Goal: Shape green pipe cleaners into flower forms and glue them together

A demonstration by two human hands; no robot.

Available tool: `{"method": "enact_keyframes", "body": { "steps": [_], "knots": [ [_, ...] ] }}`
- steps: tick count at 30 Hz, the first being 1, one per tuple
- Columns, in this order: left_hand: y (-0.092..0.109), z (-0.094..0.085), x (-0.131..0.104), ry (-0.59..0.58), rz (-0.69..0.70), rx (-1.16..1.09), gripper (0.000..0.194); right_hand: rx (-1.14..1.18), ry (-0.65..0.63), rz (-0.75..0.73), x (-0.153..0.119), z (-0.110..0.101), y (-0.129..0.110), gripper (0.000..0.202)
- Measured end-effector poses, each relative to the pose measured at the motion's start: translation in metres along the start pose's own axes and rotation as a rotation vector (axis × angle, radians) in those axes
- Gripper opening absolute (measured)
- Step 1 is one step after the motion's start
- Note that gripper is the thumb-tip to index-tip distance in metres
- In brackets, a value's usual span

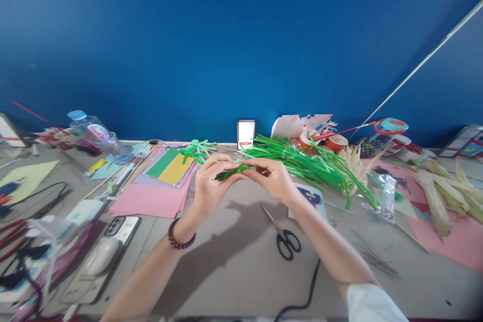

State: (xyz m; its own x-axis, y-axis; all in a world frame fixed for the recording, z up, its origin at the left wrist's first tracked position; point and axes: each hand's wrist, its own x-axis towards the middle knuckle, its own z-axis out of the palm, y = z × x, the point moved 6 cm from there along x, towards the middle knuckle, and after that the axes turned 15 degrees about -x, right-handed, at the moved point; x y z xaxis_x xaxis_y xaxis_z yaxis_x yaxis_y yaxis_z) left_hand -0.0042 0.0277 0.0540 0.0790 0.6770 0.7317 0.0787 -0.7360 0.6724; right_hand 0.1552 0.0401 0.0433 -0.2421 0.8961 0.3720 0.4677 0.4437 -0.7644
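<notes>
Between my hands, above the middle of the table, is a small green bundle of pipe cleaners (225,174), partly covered by my fingers. My left hand (208,181) pinches its left part, and a dark red bead bracelet circles that wrist. At the other end, the thumb and fingertips of my right hand (274,177) close on it. Long green pipe cleaners (309,161) lie in a loose pile just behind and right of my right hand. Scissors (282,236) with black handles lie below my hands, slightly apart.
At left are pink paper (151,200), green and yellow sheets, a phone (123,226) with a mouse (103,256) on it, and a plastic bottle (96,131). Corn husks (439,196) lie at right. A lit screen (246,133) stands against the blue partition (226,50). A black cable (309,292) crosses the front.
</notes>
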Motion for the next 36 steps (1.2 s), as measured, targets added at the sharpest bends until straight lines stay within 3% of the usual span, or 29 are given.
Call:
{"method": "enact_keyframes", "body": {
  "steps": [4, 9, 17, 23, 30, 33, 36],
  "knots": [
    [-0.006, 0.000, 0.000, -0.008, -0.122, -0.065, 0.024, 0.106, -0.078, 0.078, 0.004, 0.005, 0.009, 0.028],
    [-0.007, 0.007, 0.000, -0.077, -0.188, -0.119, 0.029, 0.186, -0.040, 0.151, 0.008, -0.001, 0.016, 0.035],
    [-0.004, 0.003, 0.001, -0.039, -0.083, 0.054, 0.012, 0.169, -0.101, 0.162, 0.011, -0.002, 0.019, 0.031],
    [-0.006, 0.005, 0.002, -0.106, -0.038, 0.039, 0.020, 0.152, -0.130, 0.123, 0.012, -0.003, 0.020, 0.031],
    [0.007, 0.014, 0.004, -0.237, 0.137, 0.106, 0.030, 0.135, -0.041, 0.048, 0.012, -0.002, 0.022, 0.026],
    [0.010, 0.015, 0.002, -0.225, 0.191, 0.171, 0.035, 0.128, -0.037, 0.040, 0.011, 0.001, 0.021, 0.023],
    [0.012, 0.014, -0.001, -0.179, 0.251, 0.219, 0.028, 0.138, -0.076, 0.043, 0.011, 0.005, 0.021, 0.024]
  ]
}}
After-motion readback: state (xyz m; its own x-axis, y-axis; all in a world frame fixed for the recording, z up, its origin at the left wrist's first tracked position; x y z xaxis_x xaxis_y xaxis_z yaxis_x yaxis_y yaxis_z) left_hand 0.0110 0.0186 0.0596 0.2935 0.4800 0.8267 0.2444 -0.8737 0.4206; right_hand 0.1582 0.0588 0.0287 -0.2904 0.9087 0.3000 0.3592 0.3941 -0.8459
